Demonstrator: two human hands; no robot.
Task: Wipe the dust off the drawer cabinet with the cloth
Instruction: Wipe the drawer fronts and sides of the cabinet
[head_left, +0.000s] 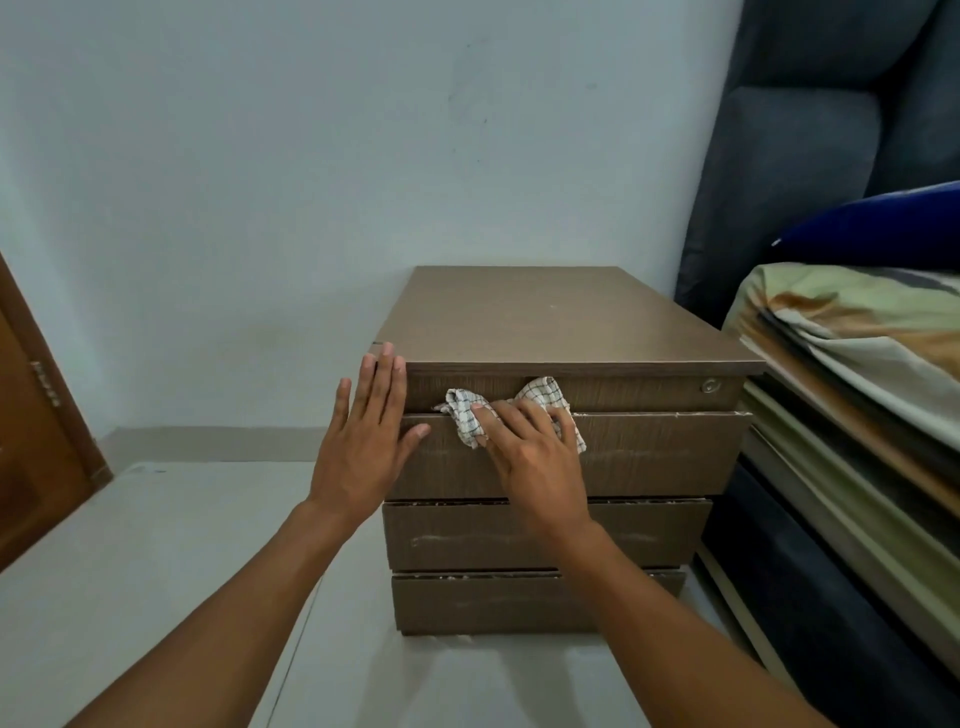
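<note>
A right hand (537, 457) presses a crumpled checked cloth (467, 415) flat-fingered against the wood-grain drawer cabinet (649, 457), the left hand (363, 447), fingers spread, braced at nine o'clock.

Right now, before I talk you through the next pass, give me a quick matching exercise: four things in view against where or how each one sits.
Things:
1. cloth
2. left hand
3. keyhole
4. pillow

Places or states:
A. flat and open against the cabinet's left front corner
B. on the bed, to the right of the cabinet
C. pressed by the right hand on the drawer cabinet front, near the top drawers
D. upper right of the top drawer front

Pairs: 1-C, 2-A, 3-D, 4-B
</note>
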